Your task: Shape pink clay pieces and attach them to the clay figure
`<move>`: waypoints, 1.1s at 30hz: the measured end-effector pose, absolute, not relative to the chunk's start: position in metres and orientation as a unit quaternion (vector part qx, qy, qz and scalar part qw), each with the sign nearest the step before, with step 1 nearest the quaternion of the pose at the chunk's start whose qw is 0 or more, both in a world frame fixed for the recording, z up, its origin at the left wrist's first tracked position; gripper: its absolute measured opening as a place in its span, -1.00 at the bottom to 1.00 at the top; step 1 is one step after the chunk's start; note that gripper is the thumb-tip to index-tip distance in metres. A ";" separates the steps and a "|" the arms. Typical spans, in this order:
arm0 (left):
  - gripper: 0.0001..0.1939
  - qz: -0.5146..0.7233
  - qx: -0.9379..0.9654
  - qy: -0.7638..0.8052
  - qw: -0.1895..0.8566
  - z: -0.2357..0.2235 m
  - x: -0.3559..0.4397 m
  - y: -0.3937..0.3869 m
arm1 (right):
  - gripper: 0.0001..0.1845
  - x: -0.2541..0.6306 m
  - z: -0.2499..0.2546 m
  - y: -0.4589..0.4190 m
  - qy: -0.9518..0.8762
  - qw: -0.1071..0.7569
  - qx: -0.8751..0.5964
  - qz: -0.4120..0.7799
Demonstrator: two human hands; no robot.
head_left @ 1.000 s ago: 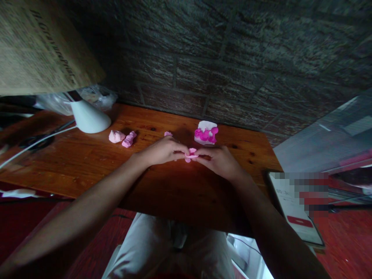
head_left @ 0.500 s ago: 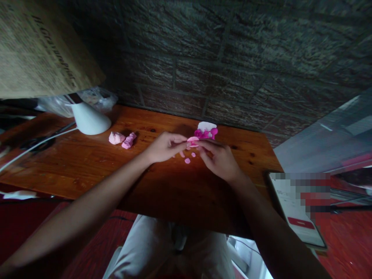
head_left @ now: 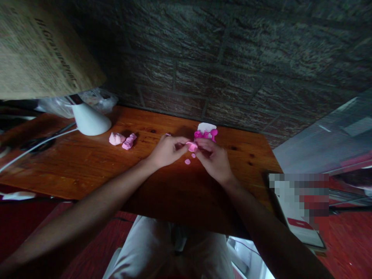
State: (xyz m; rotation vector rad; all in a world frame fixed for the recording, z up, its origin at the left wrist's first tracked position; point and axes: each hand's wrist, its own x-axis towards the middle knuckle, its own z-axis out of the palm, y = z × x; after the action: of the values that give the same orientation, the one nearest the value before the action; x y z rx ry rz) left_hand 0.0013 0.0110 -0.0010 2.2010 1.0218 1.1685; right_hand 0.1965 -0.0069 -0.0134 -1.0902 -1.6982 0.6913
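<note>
Between my two hands is a small piece of pink modelling clay (head_left: pixel 192 146), raised above the wooden table (head_left: pixel 162 193). My left hand (head_left: pixel 169 150) pinches its left side between thumb and fingers. On the other side, the fingers of my right hand (head_left: pixel 213 155) close on its right edge. Just below lie two small flat pink clay bits (head_left: pixel 187 161). Behind my right hand, bright magenta clay shapes (head_left: pixel 206 134) rest against a white piece (head_left: pixel 207 126). Two larger pale pink clay lumps (head_left: pixel 117 138) sit to the left, apart from my hands.
A lamp with a white base (head_left: pixel 90 120) and a printed paper shade (head_left: pixel 43 54) stands at the left. Its cord crosses dark scissors (head_left: pixel 37 143). A clear plastic bag (head_left: pixel 99 99) lies behind it. The phone (head_left: pixel 293 217) is at the right edge; a stone-patterned wall (head_left: pixel 186 89) rises behind.
Both hands have come slightly lower and closer together. The clay between them has tilted and now looks more folded, less like a flat disc.
</note>
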 end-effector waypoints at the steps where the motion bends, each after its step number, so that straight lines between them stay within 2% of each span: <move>1: -0.78 0.420 0.801 0.377 0.199 -0.001 0.001 0.011 | -0.71 0.196 -0.014 -0.008 -0.696 0.481 -0.452 0.280; 6: -0.81 0.403 0.817 0.396 0.113 -0.001 0.000 0.011 | -0.75 0.193 -0.011 -0.012 -0.711 0.475 -0.457 0.244; 11: -0.82 0.395 0.821 0.400 0.096 0.000 0.001 0.009 | -0.76 0.190 -0.008 -0.014 -0.724 0.467 -0.459 0.216; 18: -0.81 0.396 0.808 0.412 0.146 -0.001 0.004 0.008 | -0.74 0.189 -0.006 -0.016 -0.716 0.458 -0.475 0.230; 25: -0.75 0.346 0.838 0.387 0.166 0.005 0.001 0.009 | -0.78 0.190 -0.005 -0.017 -0.714 0.435 -0.508 0.205; 33: -0.75 0.371 0.793 0.375 0.304 -0.004 0.004 0.013 | -0.82 0.197 -0.001 -0.013 -0.713 0.416 -0.500 0.263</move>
State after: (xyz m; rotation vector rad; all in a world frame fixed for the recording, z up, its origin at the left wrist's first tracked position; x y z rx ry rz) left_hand 0.0037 0.0125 -0.0042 2.1014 0.9934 0.9838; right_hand 0.1974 -0.0131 -0.0010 -1.2562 -1.7898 0.6597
